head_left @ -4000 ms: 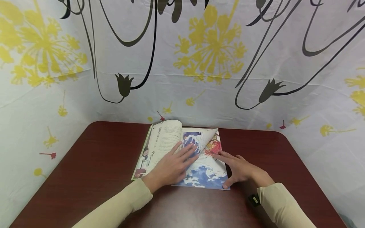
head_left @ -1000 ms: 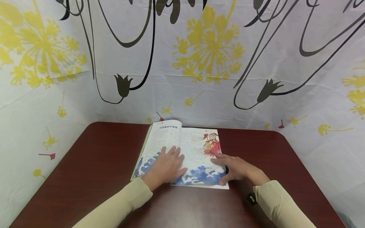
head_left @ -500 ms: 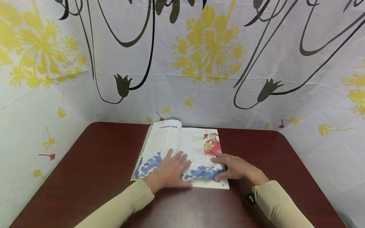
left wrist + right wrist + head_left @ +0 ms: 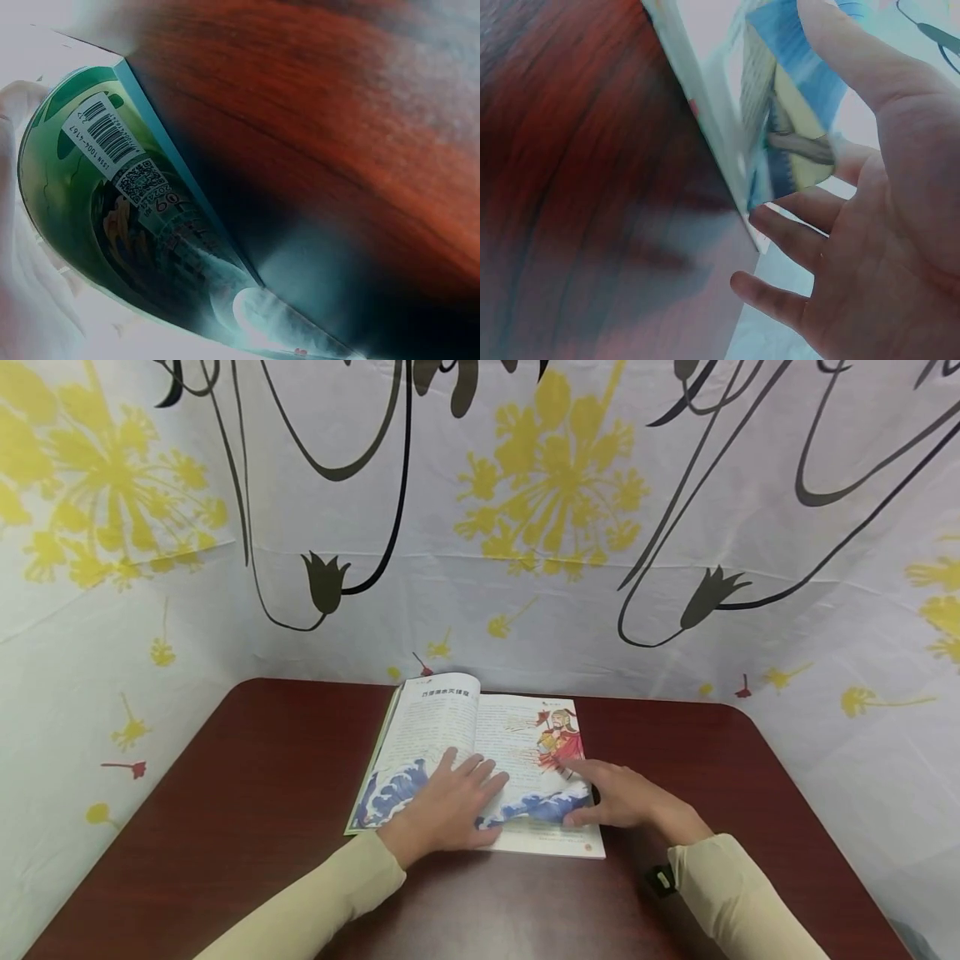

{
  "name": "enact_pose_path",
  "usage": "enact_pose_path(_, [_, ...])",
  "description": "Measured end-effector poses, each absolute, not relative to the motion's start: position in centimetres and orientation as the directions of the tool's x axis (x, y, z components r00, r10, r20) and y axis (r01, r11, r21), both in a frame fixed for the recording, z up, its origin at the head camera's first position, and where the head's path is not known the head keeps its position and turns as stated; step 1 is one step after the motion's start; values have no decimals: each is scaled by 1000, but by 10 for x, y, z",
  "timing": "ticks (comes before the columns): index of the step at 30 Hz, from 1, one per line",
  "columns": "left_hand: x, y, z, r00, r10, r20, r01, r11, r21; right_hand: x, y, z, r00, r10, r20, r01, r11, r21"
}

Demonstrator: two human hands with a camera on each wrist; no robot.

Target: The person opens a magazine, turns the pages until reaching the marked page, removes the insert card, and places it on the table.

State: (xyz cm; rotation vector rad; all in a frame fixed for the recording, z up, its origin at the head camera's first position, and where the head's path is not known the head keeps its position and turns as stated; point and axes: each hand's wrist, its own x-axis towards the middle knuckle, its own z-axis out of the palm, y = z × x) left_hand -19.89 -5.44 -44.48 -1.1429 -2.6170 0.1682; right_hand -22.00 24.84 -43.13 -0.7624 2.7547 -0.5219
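An open magazine [image 4: 431,722] lies near the far middle of the table, its left side curving up at the spine. My left hand [image 4: 453,802] rests on its lower middle, fingers spread. At the right edge, my right hand [image 4: 630,797] pinches the lower outer part of a page [image 4: 536,806] with blue waves, thumb above and fingers beneath. In the right wrist view this page [image 4: 802,67] bends upward. Beneath it shows the white bottom strip of another page [image 4: 555,842]. The left wrist view shows the green back cover [image 4: 67,172] with a barcode label.
The dark red-brown table [image 4: 292,752] has rounded far corners. A white cloth [image 4: 420,527] with yellow flowers and dark stems hangs behind and at the sides. A dark band [image 4: 662,880] is on the right wrist.
A page being turned by the left hand has gone over to the left side. The left hand then slid rightward and nearer. Recently the right hand lifted the wave page's bottom.
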Motion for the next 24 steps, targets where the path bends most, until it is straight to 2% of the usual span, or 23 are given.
enact_pose_path(7, [-200,-54,-444,-633,723,278,679,690,-249,-219,255,-431,-879,-471,-69,-394,803,-448])
enact_pose_path(12, [-204,-52,-442,-603,714,354,660,697,-281,-218,257,-427,-904,-422,-73,-356,836,-418])
enact_pose_path(17, [-205,-52,-439,-578,705,411,665,699,-265,-217,260,-429,-881,-461,-106,-388,832,-397])
enact_pose_path(24, [-204,-53,-438,-573,689,444,673,705,-224,-214,259,-432,-814,-562,-148,-476,790,-385])
